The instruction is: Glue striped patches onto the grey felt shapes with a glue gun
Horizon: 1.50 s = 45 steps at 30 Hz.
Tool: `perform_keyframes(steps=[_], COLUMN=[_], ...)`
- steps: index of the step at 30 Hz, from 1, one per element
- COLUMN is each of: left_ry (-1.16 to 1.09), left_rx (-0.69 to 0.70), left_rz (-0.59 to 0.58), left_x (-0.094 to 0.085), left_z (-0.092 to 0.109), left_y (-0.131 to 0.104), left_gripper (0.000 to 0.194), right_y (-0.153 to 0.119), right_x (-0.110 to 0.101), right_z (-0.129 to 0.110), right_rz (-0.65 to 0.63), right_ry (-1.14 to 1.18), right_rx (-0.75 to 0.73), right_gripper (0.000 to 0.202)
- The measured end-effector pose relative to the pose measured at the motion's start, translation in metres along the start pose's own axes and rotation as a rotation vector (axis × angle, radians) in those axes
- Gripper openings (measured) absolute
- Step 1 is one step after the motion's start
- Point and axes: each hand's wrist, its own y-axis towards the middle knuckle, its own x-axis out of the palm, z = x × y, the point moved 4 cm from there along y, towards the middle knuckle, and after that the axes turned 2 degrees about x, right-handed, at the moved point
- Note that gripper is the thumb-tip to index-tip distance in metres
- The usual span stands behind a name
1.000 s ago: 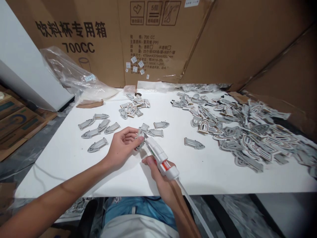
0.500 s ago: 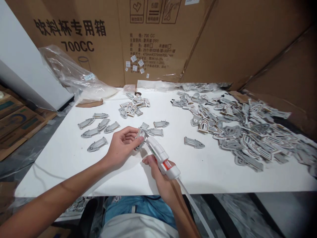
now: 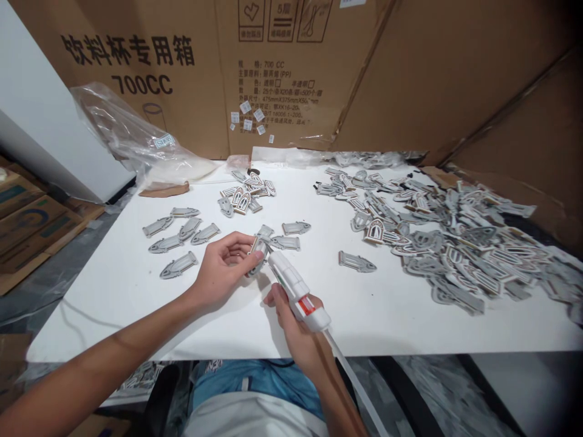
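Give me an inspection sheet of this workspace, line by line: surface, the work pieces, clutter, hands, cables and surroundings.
Surface: white table, a few dark specks
Work pieces: grey piece in hand, loose ones nearby; small pile at the back, large pile on the right
Tool: white gun, tip at the piece
Clutter: clear bag and cardboard scrap, back left
Left hand: grip closed on the piece
Right hand: grip closed around the gun
Cables: pale line from the gun's rear, cord or glue stick, cannot tell
Surroundings: large carton behind, flatter cardboard at far left
Spills: nothing seen
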Motion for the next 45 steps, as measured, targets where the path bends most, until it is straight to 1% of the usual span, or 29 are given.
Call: perform_keyframes(steps=[5, 12, 20, 23, 29, 35, 38, 40, 42, 45], left_ry=[-0.006, -0.017, -0.010, -0.005, 0.006, 0.064, 0.148, 0.232, 0.335, 0.500], left_rx=[-0.003, -0.014, -0.008, -0.001, 0.011, 0.060, 0.107, 0.173, 0.285, 0.514], left_rz=[-0.010, -0.002, -0.001, -0.007, -0.001, 0.034, 0.072, 0.089, 0.087, 0.064], left_x=[-0.001, 0.000, 0.000, -0.001, 0.000, 0.000, -0.002, -0.004, -0.006, -0.008], left_z=[-0.001, 0.001, 0.001, 0.000, 0.002, 0.006, 0.008, 0.009, 0.012, 0.016], left_y=[0.000, 0.000, 0.000, 0.000, -0.001, -0.001, 0.000, 0.000, 0.000, 0.000], left_gripper=[0.034, 0.034, 0.034, 0.034, 0.033, 0.028, 0.024, 0.021, 0.016, 0.012], right_y=[0.002, 0.001, 0.003, 0.002, -0.003, -0.005, -0.006, -0.007, -0.006, -0.004], right_x=[-0.001, -0.002, -0.001, -0.001, -0.002, -0.001, -0.002, -0.003, -0.003, -0.004], right_z=[0.003, -0.001, 0.010, 0.007, -0.005, -0.007, -0.011, -0.014, -0.016, -0.016], right_rz=[-0.024, -0.029, -0.031, -0.032, 0.020, 0.044, 0.088, 0.120, 0.139, 0.138], right_ry=[-0.037, -0.100, -0.090, -0.081, -0.076, -0.030, -0.048, -0.076, -0.073, -0.060], right_rx=[-0.030, -0.047, -0.051, -0.044, -0.043, 0.006, 0.021, 0.029, 0.016, -0.002], right_gripper=[0.060, 0.057, 0.055, 0.054, 0.053, 0.051, 0.052, 0.050, 0.044, 0.039])
